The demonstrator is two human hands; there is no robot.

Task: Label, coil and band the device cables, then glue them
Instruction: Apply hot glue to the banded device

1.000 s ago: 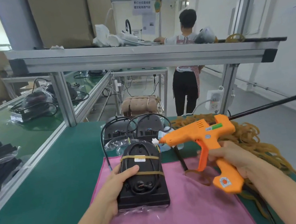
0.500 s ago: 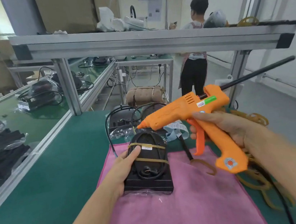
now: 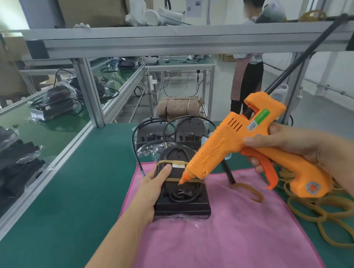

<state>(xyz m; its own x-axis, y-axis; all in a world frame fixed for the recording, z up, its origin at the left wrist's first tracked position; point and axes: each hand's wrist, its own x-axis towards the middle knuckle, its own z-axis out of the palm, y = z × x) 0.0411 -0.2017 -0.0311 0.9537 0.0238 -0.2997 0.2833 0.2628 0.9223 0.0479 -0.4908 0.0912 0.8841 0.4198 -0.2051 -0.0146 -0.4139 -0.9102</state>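
Observation:
A black device [image 3: 182, 205] lies on a pink cloth [image 3: 219, 240], its black cable coiled on top under two tan rubber bands, with a white label [image 3: 178, 166] on the upper band. My left hand [image 3: 154, 188] grips the device's left edge, thumb on top. My right hand [image 3: 285, 142] holds an orange glue gun [image 3: 236, 146] by its handle, fingers at the trigger. The nozzle tip [image 3: 180, 181] points down-left and sits right at the lower band.
Two more black devices [image 3: 171, 134] with looping cables stand behind the cloth. Loose rubber bands [image 3: 316, 207] pile up on the green mat at the right. A metal frame rail crosses overhead. A person stands at the far bench. Bagged black items lie left.
The glue gun has swung from level above the device to tilted down-left, its nozzle dropping onto the banded coil. My left hand kept its hold on the device.

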